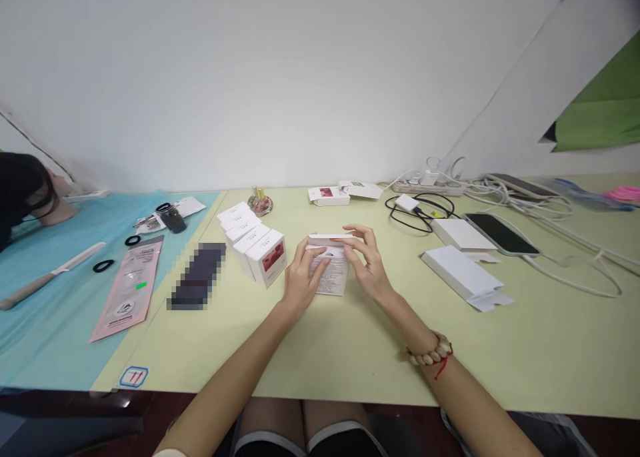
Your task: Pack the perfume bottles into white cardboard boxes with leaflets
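Note:
A small white cardboard box (332, 283) stands upright on the table in front of me, its face with printed text toward me. My left hand (301, 275) grips its left side, thumb across the printed face. At the upper right corner, my right hand (369, 262) has its fingers bent over the top flap (330, 241) and its thumb against the front. To the left of my left hand, several closed white boxes (266, 257) stand in a slanting row, the nearest showing a red picture. What is inside the held box is hidden.
Behind the row sits a glass perfume bottle (261, 202). Unfolded white cartons (463, 275) lie at right beside a phone (501, 233) and cables (425, 211). On the left are a pink packet (129, 293), a knife (55, 272) and part of another person (30, 197).

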A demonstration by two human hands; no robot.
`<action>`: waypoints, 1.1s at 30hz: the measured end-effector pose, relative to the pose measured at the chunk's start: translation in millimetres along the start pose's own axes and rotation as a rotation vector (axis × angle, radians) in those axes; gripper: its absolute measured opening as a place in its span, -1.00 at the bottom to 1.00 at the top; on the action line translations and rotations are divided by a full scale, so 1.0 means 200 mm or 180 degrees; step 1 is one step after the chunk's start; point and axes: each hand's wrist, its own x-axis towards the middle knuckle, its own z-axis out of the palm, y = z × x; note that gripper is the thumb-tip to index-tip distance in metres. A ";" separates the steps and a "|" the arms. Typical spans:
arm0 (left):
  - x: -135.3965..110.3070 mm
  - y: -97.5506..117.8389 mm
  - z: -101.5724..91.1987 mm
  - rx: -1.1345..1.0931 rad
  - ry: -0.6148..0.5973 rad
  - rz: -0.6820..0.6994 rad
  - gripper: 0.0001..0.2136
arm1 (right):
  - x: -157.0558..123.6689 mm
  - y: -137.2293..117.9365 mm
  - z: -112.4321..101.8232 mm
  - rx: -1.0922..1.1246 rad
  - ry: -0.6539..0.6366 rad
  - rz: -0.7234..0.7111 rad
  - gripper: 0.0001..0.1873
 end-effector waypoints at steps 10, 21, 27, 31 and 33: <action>0.00 0.01 -0.01 -0.0101 0.0022 0.0165 -0.81 | -0.01 0.01 0.02 0.0334 -0.0390 0.0006 -0.68; -0.01 0.01 0.00 0.0014 0.0049 0.0335 -0.84 | 0.00 0.01 -0.02 0.0606 -0.0797 0.0017 -0.64; -0.01 0.02 0.00 0.0093 0.0048 0.0397 -0.83 | 0.01 0.02 -0.02 0.0649 -0.1015 -0.0084 -0.59; -0.01 0.01 0.00 0.0155 -0.0039 0.0304 -0.81 | 0.01 0.01 -0.02 0.0594 -0.0979 -0.0124 -0.58; 0.00 0.02 -0.01 0.0175 -0.0071 0.0279 -0.80 | 0.00 0.01 -0.02 0.0610 -0.0969 -0.0146 -0.58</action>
